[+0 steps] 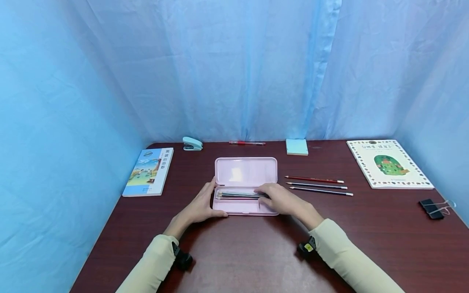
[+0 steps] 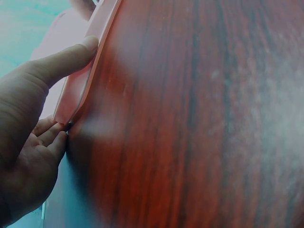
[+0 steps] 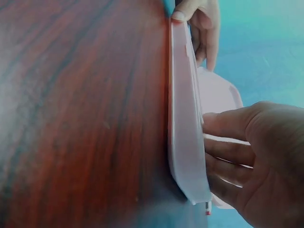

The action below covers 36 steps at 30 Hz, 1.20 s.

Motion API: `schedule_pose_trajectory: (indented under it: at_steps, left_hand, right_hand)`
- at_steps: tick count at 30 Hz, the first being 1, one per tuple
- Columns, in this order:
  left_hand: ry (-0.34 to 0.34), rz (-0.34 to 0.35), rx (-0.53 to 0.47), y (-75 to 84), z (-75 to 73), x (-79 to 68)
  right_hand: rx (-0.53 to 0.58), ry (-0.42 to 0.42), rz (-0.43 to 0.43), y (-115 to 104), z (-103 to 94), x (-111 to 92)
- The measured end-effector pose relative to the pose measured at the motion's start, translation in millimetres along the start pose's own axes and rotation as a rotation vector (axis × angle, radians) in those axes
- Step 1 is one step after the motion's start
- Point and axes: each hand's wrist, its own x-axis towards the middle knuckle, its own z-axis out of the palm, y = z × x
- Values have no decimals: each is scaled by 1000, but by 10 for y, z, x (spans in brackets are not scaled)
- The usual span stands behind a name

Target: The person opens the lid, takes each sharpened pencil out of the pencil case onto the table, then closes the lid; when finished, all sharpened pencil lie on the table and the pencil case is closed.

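Note:
A pink pencil case (image 1: 239,206) lies with its lid (image 1: 246,171) raised at the back. Several pencils (image 1: 236,195) lie side by side in its rear part. My left hand (image 1: 203,205) grips the case's left end, thumb (image 2: 71,59) along the front wall and fingers round the side. Over the right half of the case, my right hand (image 1: 283,198) pinches a pencil among the others with thumb and fingers. That pencil's eraser end (image 3: 208,209) shows just past the case's right end in the right wrist view. The right fingertips are partly hidden behind the case wall there.
Right of the case lie a red pencil (image 1: 315,179) and two dark pencils (image 1: 320,191). At the back are a stapler (image 1: 192,143), red pen (image 1: 247,143) and sticky notes (image 1: 296,147). Books (image 1: 148,171) (image 1: 390,165) flank both sides; a binder clip (image 1: 432,209) lies far right.

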Motion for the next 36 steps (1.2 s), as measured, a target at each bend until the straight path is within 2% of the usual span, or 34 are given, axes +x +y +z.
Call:
schedule_pose_trajectory:
  at_steps: [7, 12, 18, 28, 36]
  left_hand:
    - [0, -21, 12, -3, 10, 5]
    - [-3, -31, 13, 10, -2, 0]
    - [-4, -33, 10, -3, 3, 1]
    - [-9, -48, -2, -6, 6, -6]
    - [16, 5, -12, -14, 9, -10]
  right_hand:
    - [128, 71, -30, 102, 34, 2]
    - [161, 58, -59, 122, 8, 27]
    - [217, 21, -20, 153, 0, 43]
    - [257, 34, 11, 171, 4, 47]
    - [283, 100, 51, 205, -108, -63]
